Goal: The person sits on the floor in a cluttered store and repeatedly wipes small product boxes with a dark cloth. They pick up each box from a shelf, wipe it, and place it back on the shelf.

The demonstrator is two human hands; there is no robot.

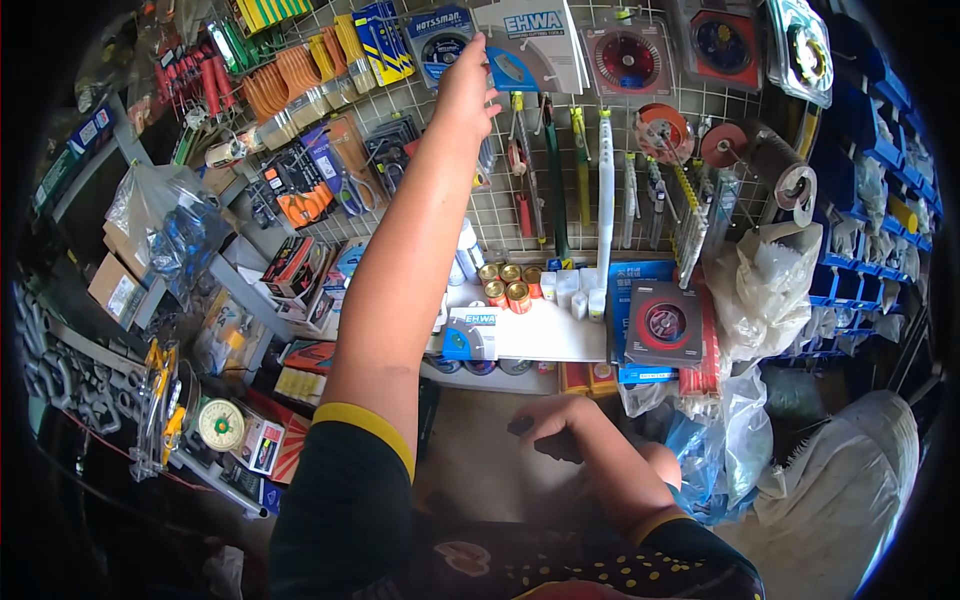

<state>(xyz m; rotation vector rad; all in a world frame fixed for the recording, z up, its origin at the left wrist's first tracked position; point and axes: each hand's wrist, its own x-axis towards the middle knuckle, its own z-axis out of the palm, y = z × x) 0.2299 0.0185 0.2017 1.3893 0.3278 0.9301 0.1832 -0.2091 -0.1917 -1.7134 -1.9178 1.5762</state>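
My left hand [466, 90] is raised to the wall rack, at the left edge of a stack of EHWA diamond cutting disc packs [534, 41]. One finger reaches up along that edge, while others show just below it; whether they grip the card is unclear. Just left of my hand hangs a Hotssman disc pack [439, 37], partly covered by it. Lower down, my right hand [553, 420] hangs bent in front of the shelf, its fingers in dark shadow. Another EHWA pack [471, 334] lies on the white shelf [551, 339].
Several small tins [514, 289] and white plastic containers [570, 289] stand on the shelf. Paintbrushes [300, 82] and hacksaw frames [555, 172] hang from the wire grid [487, 214]. At right are a boxed wheel [664, 322], blue bins [855, 289] and a woven sack [840, 465].
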